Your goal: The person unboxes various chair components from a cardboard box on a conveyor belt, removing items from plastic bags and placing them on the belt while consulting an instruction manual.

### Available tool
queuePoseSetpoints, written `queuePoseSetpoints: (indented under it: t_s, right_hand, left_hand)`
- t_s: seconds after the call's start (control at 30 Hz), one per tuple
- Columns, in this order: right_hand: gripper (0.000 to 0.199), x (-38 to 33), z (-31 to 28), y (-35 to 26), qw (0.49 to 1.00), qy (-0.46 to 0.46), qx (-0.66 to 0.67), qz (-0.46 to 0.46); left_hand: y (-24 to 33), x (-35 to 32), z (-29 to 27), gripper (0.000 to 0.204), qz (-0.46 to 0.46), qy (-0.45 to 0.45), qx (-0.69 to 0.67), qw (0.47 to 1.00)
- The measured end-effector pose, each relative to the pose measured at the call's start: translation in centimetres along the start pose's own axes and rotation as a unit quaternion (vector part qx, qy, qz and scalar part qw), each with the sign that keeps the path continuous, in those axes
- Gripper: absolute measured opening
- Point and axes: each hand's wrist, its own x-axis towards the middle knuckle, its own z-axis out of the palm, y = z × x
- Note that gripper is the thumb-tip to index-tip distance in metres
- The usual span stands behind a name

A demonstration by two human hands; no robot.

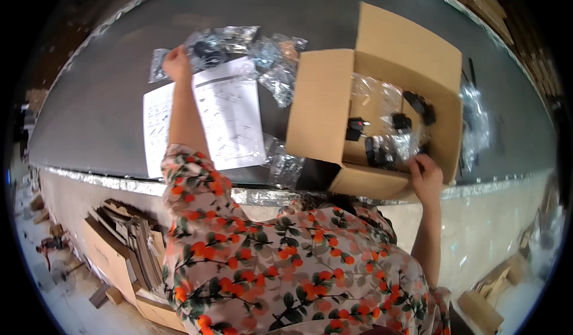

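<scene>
My left hand (178,64) is closed above the far edge of printed instruction sheets (233,117). A small clear plastic bag (157,66) lies against its left side, and a clear bag with dark parts (207,51) is just to its right. What its fingertips pinch, if anything, is too small to name. My right hand (426,178) has curled fingers at the near wall of an open cardboard box (321,105). Its fingertips meet the edge of a clear bag with black parts (381,151) inside; whether they grip it cannot be made out.
More clear bags of small parts (279,83) lie between sheets and box, one (285,169) by the near edge. Black parts (420,107) sit inside the box. Clear plastic wrap (474,126) lies right of it on the dark table (89,117). Flattened cardboard (122,239) leans below.
</scene>
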Motion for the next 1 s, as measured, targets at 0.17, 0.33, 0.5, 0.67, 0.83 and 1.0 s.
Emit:
queuePoseSetpoints:
  t_s: [0.17,0.33,0.5,0.67,0.83,1.0]
  right_hand:
    - [0.011,0.5,0.4,-0.3,1.0,0.014,-0.001,-0.016]
    - [0.012,0.2,0.4,-0.6,0.999,0.022,-0.009,-0.041]
    - [0.01,0.3,0.4,1.1,0.991,-0.067,0.11,-0.019]
    - [0.027,5.1,-0.7,3.4,0.977,-0.198,0.08,-0.015]
    - [0.044,7.7,1.2,3.7,0.963,-0.244,-0.024,-0.108]
    - [0.037,8.0,3.0,4.5,0.952,-0.256,-0.101,-0.133]
  left_hand:
    - [-2.3,0.1,-2.5,0.047,0.1,-0.004,0.107,0.989]
    - [1.7,-9.7,-6.1,0.028,0.104,-0.062,0.023,0.992]
    - [4.9,-20.2,-10.4,0.022,0.008,-0.17,0.022,0.985]
    - [7.2,-25.0,-12.8,0.022,-0.044,-0.188,0.03,0.981]
    - [9.9,-26.7,-12.1,0.023,-0.052,-0.208,-0.004,0.977]
    - [11.4,-27.8,-10.9,0.019,-0.011,-0.213,-0.031,0.976]
